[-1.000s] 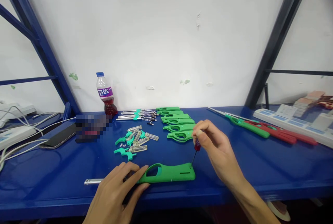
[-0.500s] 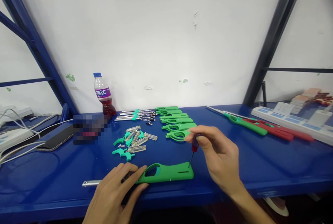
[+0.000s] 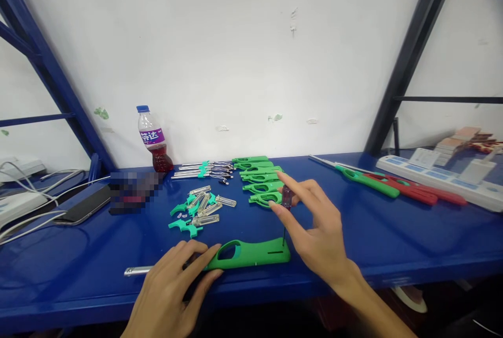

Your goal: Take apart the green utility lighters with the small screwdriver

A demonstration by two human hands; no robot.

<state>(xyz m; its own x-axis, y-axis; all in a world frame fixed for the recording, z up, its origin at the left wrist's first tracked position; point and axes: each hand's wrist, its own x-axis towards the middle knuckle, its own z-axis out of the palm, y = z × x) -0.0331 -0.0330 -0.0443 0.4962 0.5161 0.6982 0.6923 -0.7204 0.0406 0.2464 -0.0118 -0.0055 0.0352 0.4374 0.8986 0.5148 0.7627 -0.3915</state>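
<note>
A green long-necked lighter (image 3: pixel 251 255) lies flat near the front of the blue table, its metal tube pointing left. My left hand (image 3: pixel 176 280) is closed around its neck, thumb in front and fingers behind, hiding part of the tube. Between thumb and fingers, my right hand (image 3: pixel 318 222) holds a small screwdriver (image 3: pixel 287 199) with a dark red handle. The screwdriver stands almost upright, its tip at the right end of the lighter's body beside a dark slot. Behind it lie clear fuel tanks (image 3: pixel 208 219) and teal triggers (image 3: pixel 186 227).
Several green lighter shells (image 3: pixel 259 176) and metal tubes with wires (image 3: pixel 196 171) lie in rows at the back. A drink bottle (image 3: pixel 153 141) stands left of them, beyond a phone (image 3: pixel 84 207). On the right are green and red lighters (image 3: pixel 408 188) and a power strip (image 3: pixel 444 178).
The screwdriver has gone from leaning to nearly upright, and my right hand's fingers have shifted around its handle. My left hand keeps its hold on the lighter. The view has shifted slightly.
</note>
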